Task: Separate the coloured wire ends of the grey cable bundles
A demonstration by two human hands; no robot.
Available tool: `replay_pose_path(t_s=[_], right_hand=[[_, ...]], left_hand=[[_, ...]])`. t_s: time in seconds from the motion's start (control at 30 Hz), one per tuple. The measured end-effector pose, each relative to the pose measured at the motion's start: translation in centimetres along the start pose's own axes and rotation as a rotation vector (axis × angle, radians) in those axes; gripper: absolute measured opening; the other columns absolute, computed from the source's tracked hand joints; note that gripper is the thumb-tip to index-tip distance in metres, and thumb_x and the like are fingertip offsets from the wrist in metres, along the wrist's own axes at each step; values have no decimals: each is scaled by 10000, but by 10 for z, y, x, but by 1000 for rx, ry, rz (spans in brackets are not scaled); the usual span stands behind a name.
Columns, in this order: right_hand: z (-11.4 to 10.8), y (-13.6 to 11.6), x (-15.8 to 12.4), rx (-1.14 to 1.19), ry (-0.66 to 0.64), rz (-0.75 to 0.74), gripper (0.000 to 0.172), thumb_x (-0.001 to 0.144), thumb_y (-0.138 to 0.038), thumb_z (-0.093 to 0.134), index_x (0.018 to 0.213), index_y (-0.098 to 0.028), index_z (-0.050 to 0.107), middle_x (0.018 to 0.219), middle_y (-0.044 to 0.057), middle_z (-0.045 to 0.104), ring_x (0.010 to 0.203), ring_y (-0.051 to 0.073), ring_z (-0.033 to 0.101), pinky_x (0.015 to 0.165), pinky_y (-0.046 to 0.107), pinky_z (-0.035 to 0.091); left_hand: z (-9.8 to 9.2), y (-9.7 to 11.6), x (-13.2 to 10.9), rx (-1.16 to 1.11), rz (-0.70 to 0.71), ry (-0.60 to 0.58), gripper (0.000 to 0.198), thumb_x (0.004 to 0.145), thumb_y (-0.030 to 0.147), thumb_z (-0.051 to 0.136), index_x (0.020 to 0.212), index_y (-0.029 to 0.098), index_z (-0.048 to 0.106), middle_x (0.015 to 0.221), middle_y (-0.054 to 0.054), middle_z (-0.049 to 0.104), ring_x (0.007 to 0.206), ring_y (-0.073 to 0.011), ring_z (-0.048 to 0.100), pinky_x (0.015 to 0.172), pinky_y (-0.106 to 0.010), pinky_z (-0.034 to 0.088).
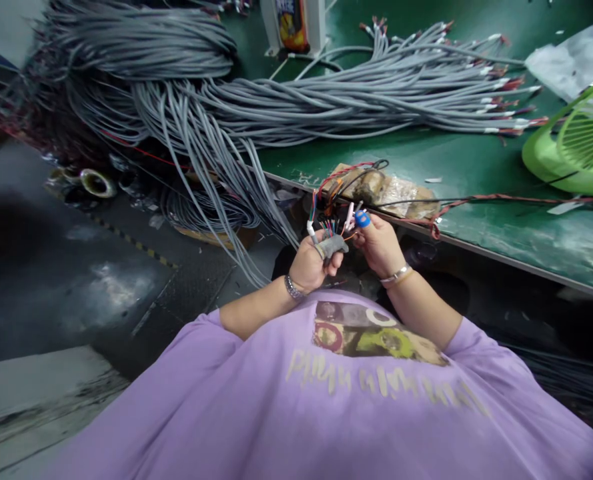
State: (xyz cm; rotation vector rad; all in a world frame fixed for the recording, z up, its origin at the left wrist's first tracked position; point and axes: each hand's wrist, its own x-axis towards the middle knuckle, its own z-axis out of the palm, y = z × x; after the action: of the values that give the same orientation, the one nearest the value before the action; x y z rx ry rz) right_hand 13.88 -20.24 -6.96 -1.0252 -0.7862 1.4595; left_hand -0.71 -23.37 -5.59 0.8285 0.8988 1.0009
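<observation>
My left hand (pixel 312 261) is closed around the end of a grey cable (pixel 332 245), whose thin coloured inner wires (pixel 330 225) fan out above my fist. A grey finger cot covers one of its fingers. My right hand (pixel 380 244) is right beside it, fingers pinched at those coloured wires, with a blue finger cot (pixel 361 218) on the thumb. Both hands hover just below the front edge of the green workbench (pixel 476 220). A bracelet sits on each wrist.
A big bundle of grey cables (pixel 286 100) with stripped ends lies across the bench and droops over its left edge toward the floor. A green fan (pixel 576 143) stands at the right. A taped brown pad (pixel 386 190) and red-black wires (pixel 501 198) lie near the bench edge.
</observation>
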Motion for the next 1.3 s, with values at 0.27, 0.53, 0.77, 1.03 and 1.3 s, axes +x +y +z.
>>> replay_pose_path(t_s=[0.27, 0.53, 0.77, 1.03, 1.3], right_hand=[[11, -1, 9, 158, -76, 162, 630, 699, -814, 665, 781, -190, 640, 604, -33, 539, 503, 74, 428, 470, 225, 362], [13, 5, 11, 279, -50, 156, 591, 691, -771, 718, 780, -193, 632, 605, -43, 542, 532, 78, 443, 497, 222, 382], [3, 3, 5, 248, -127, 227, 628, 743, -840, 593, 813, -217, 634, 686, -12, 614, 550, 100, 488, 521, 242, 415], [2, -5, 1, 230, -134, 248, 458, 684, -609, 822, 790, -205, 632, 679, -29, 600, 570, 91, 492, 509, 212, 413], [8, -6, 3, 266, -62, 261, 486, 721, -653, 779, 805, -196, 638, 672, -36, 610, 552, 74, 487, 497, 211, 378]], left_hand=[[-2, -3, 3, 20, -40, 21, 358, 711, 479, 748, 718, 177, 556, 469, 51, 558, 312, -47, 408, 333, -176, 249], [-3, -7, 4, 47, -63, 53, 373, 696, 491, 753, 703, 179, 550, 478, 47, 552, 324, -44, 404, 337, -180, 257], [-1, -3, -5, 55, -10, 64, 373, 695, 501, 759, 705, 171, 586, 455, 47, 542, 305, -53, 400, 319, -189, 245], [-2, -8, -7, 108, 201, 175, 390, 736, 536, 749, 709, 181, 589, 517, 45, 604, 345, -54, 463, 337, -178, 329], [0, -9, 4, 141, 215, 246, 383, 741, 520, 755, 720, 179, 583, 523, 44, 595, 349, -55, 464, 333, -181, 315]])
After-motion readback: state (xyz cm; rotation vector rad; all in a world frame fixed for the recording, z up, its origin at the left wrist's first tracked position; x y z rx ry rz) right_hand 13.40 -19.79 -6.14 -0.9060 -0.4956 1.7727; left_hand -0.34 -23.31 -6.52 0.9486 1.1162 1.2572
